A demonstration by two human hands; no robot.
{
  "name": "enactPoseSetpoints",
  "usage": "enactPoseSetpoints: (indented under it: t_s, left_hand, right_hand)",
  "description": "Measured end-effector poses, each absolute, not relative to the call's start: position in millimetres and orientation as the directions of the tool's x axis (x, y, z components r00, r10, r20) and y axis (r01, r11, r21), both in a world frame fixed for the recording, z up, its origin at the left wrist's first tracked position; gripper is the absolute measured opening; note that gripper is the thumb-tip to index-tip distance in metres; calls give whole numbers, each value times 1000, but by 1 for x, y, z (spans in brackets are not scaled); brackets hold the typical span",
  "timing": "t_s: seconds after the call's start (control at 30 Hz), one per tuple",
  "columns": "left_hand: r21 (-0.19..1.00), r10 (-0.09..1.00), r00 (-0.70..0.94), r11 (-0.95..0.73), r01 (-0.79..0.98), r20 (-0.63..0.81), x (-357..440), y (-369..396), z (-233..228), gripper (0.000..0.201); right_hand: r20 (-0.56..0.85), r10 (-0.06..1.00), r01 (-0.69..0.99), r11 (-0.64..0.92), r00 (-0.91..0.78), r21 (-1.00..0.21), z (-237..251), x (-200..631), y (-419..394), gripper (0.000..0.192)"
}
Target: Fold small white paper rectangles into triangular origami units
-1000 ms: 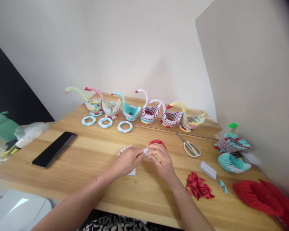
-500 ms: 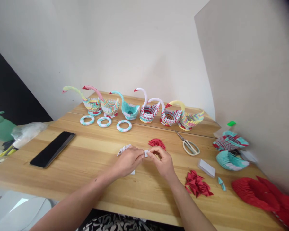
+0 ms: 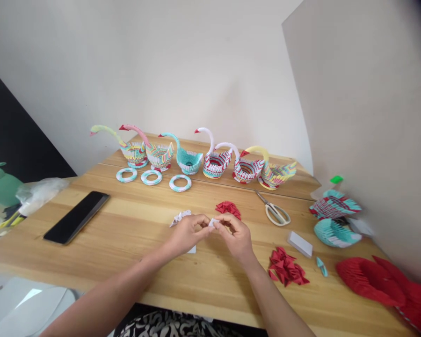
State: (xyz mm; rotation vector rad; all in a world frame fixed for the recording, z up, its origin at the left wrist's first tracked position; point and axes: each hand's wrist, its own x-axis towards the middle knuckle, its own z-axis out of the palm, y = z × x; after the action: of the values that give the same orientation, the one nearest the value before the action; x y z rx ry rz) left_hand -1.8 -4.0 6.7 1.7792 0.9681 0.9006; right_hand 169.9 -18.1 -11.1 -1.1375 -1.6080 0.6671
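your left hand (image 3: 186,232) and right hand (image 3: 235,235) meet just above the middle of the wooden surface (image 3: 136,220), and the fingers of both are pinched shut on one small white paper piece (image 3: 212,223) held between them, so by the look of it you are midway through a single fold, not at the end of one. a good deal seems done already: six paper swans (image 3: 203,161) stand in a row at the far edge, with three paper rings (image 3: 152,178) lying just in front of them. what looks left is the loose stock: a few white folded pieces (image 3: 181,217) just beside your left hand, a small red pile (image 3: 228,208) beyond your right hand, a bigger heap of red pieces (image 3: 286,267) to your right, a white paper stack (image 3: 301,244) near it, and half-built bodies (image 3: 335,220) further right. the scissors (image 3: 275,211) lie untouched, and the phone (image 3: 76,217) sits well apart on your left.
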Motion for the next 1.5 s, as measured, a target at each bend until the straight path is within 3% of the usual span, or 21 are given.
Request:
enactPoseSetpoints:
  t_s: [0.47,0.7,0.87,1.03,1.23,1.5]
  left_hand:
    - [858,898,369,-374,352,240,-3,-3,5,27]
    - [718,850,395,-512,471,348,-2,-6,5,20]
    - [834,868,405,-434,339,287,2,-8,4,24]
    - [733,821,366,-562,383,438,3,-10,6,30]
    - [814,865,338,-478,329,371,2,-11,11,21]
    - [724,824,352,-562,400,444,1,-9,5,23]
  right_hand:
    - [491,866,427,479,-90,-767,-4,168,-19,10]
    - [470,870,438,484,-149,-757,-2,169,-19,13]
    - [440,893,376,442,-96,-815,-4,167,-19,18]
    - [378,924,276,376,-47,-884,-7,164,-20,19]
    - [367,930,241,361,-20,-901,-8,167,-19,18]
    - [315,948,175,316,-34,-932,-10,167,-15,13]
